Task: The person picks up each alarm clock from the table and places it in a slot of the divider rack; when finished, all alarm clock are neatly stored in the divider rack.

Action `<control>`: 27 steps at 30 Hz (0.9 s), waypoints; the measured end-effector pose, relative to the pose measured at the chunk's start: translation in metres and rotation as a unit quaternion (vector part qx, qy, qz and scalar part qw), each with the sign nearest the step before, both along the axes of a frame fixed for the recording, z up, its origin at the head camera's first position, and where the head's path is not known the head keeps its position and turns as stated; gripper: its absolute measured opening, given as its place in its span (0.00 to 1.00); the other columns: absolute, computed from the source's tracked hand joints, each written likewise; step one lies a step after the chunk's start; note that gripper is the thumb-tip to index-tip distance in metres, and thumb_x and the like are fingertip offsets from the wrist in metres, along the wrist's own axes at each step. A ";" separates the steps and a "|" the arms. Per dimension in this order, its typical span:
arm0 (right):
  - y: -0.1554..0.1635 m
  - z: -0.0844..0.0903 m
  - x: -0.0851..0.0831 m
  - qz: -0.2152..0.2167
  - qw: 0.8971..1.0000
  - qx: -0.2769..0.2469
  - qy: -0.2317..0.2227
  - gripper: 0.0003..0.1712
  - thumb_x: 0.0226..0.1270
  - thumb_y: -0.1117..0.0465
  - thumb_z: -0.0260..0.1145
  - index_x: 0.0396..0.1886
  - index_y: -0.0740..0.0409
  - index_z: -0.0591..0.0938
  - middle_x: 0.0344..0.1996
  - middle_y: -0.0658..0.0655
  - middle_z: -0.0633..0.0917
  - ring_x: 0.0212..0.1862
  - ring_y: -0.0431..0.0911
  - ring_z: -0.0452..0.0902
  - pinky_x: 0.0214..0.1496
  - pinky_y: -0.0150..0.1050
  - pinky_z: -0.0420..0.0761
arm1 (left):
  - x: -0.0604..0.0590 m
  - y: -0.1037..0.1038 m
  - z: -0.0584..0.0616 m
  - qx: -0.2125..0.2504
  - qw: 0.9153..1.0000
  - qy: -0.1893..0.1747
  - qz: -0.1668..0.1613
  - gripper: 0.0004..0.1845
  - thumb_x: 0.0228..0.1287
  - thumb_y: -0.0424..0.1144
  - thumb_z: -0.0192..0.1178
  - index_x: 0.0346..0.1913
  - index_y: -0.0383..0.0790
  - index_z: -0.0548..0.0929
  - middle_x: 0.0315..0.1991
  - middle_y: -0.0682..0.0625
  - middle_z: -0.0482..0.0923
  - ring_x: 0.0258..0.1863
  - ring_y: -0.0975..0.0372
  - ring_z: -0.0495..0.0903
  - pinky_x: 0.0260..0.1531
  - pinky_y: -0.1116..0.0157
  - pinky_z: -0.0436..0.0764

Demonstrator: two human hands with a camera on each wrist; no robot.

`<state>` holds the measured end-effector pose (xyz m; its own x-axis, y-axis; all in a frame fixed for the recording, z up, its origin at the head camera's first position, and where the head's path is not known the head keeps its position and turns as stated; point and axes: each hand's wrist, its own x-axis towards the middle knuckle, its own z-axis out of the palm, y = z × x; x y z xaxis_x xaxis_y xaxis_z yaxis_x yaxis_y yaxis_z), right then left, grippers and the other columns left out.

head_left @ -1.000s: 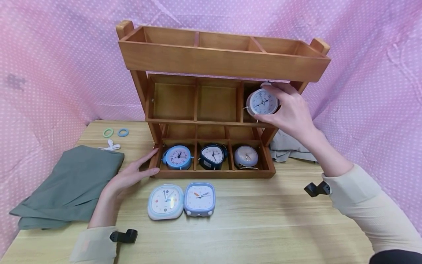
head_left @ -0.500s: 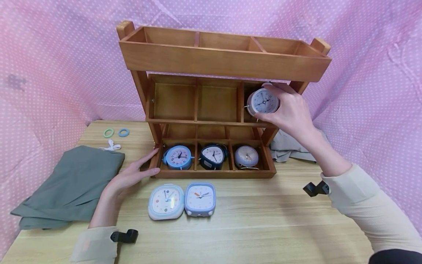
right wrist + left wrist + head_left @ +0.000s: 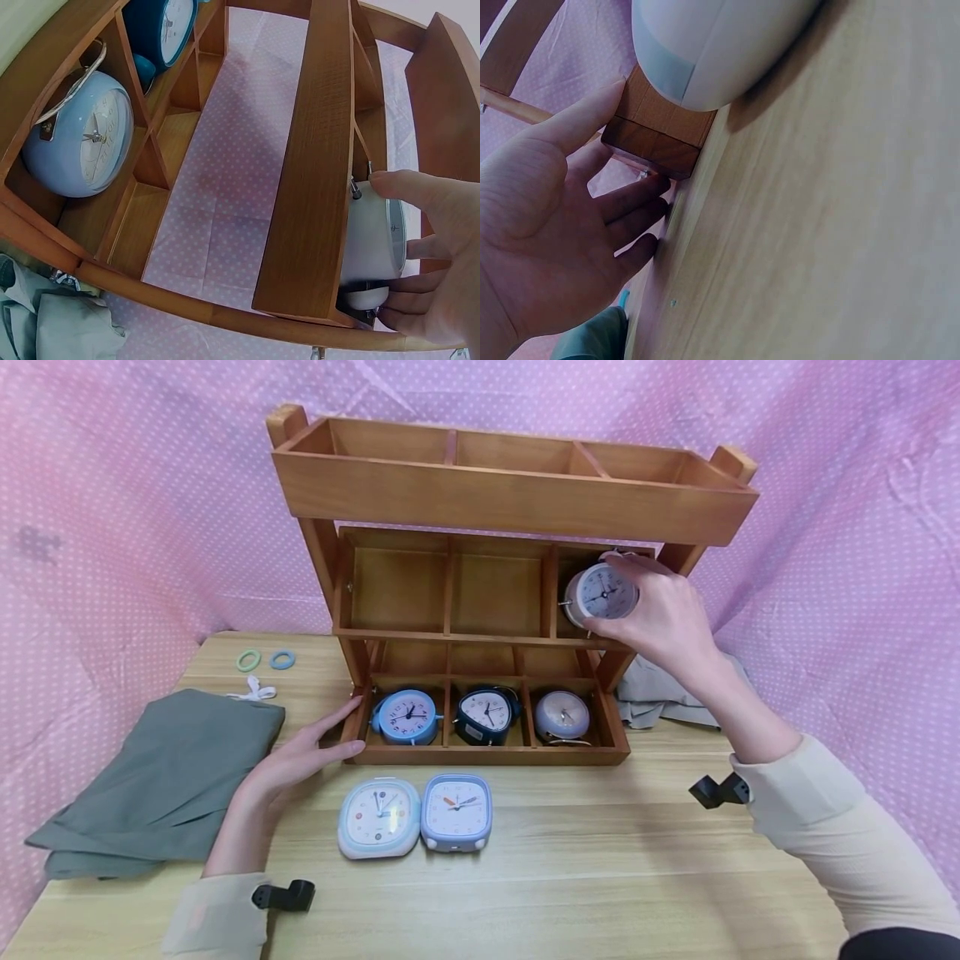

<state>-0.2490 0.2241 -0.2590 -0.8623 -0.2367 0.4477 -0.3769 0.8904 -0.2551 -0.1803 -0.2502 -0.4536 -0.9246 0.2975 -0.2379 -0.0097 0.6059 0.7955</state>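
A three-tier wooden shelf [image 3: 510, 502] stands on the table. My right hand [image 3: 663, 610] grips a round silver-white alarm clock [image 3: 602, 596] at the mouth of the middle tier's right compartment; the right wrist view shows the alarm clock [image 3: 371, 247] partly inside it. My left hand [image 3: 300, 758] rests open on the table, its fingertips [image 3: 604, 101] touching the shelf's lower left corner [image 3: 656, 139]. The bottom tier holds a blue round clock [image 3: 406, 716], a dark triangular clock [image 3: 485, 710] and a pale lilac clock [image 3: 564, 717].
Two square clocks, one pale blue [image 3: 378, 817] and one lilac [image 3: 456, 812], lie on the table in front of the shelf. A folded green cloth [image 3: 161, 777] lies at left, with two small rings [image 3: 264, 660] behind it. A grey cloth [image 3: 660, 693] lies right of the shelf.
My right hand has carried the silver-white clock slightly right and deeper into the middle tier's right compartment. The left hand has stayed put.
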 end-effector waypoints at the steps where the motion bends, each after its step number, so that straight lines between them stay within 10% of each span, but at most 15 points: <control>1: 0.000 0.000 0.000 -0.001 1.000 0.001 -0.002 0.44 0.51 0.46 0.81 0.69 0.53 0.79 0.65 0.62 0.82 0.65 0.62 0.78 0.60 0.63 0.77 | 0.000 0.000 0.000 -0.001 1.000 0.000 0.000 0.44 0.73 0.61 0.59 0.83 0.67 0.48 0.85 0.43 0.43 0.83 0.38 0.43 0.74 0.28 0.51; 15: -0.003 0.001 0.000 -0.013 1.000 0.007 -0.016 0.45 0.51 0.42 0.80 0.70 0.49 0.79 0.67 0.60 0.82 0.65 0.62 0.78 0.57 0.66 0.77 | 0.000 -0.001 0.000 -0.002 1.000 -0.003 -0.001 0.43 0.73 0.62 0.58 0.83 0.69 0.47 0.86 0.44 0.42 0.83 0.37 0.43 0.73 0.27 0.51; 27: -0.006 -0.003 0.000 -0.045 0.999 -0.001 -0.014 0.35 0.50 0.41 0.80 0.56 0.51 0.82 0.47 0.63 0.88 0.45 0.66 0.84 0.41 0.62 0.77 | 0.000 -0.001 0.001 0.000 1.000 -0.003 0.000 0.44 0.72 0.62 0.58 0.83 0.68 0.47 0.86 0.43 0.42 0.83 0.38 0.43 0.74 0.28 0.52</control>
<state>-0.2487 0.2178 -0.2619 -0.8919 -0.1573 0.4239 -0.2884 0.9200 -0.2655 -0.1804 -0.2510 -0.4529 -0.9232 0.2978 -0.2431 -0.0142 0.6055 0.7957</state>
